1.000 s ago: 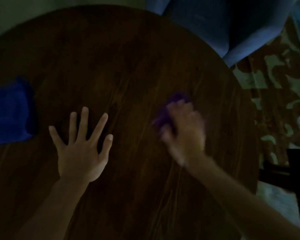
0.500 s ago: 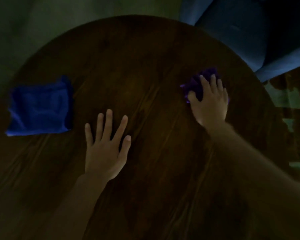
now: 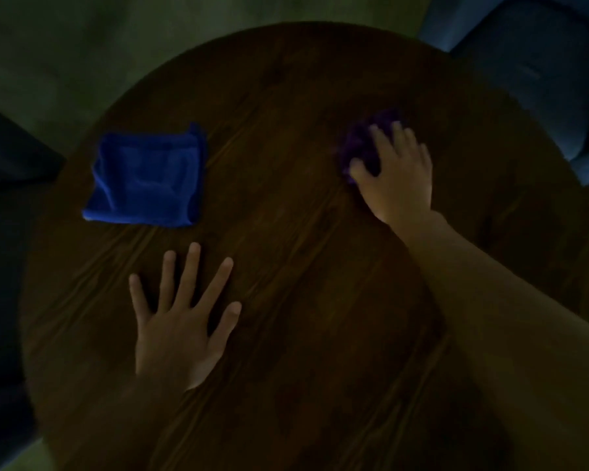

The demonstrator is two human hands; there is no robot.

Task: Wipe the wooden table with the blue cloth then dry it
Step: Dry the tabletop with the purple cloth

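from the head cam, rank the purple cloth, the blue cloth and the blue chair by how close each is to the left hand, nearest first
From the left hand, flat on the wooden table:
1. Blue cloth, folded, just beyond the fingertips to the left.
2. Purple cloth, across the table under the right hand.
3. Blue chair, off the table's far right edge.

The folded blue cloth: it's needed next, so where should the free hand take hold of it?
Probably pinch the blue cloth at its near right corner, coming from the left hand resting just below it. It lies flat, folded square on the table, so layered edges there lift together.
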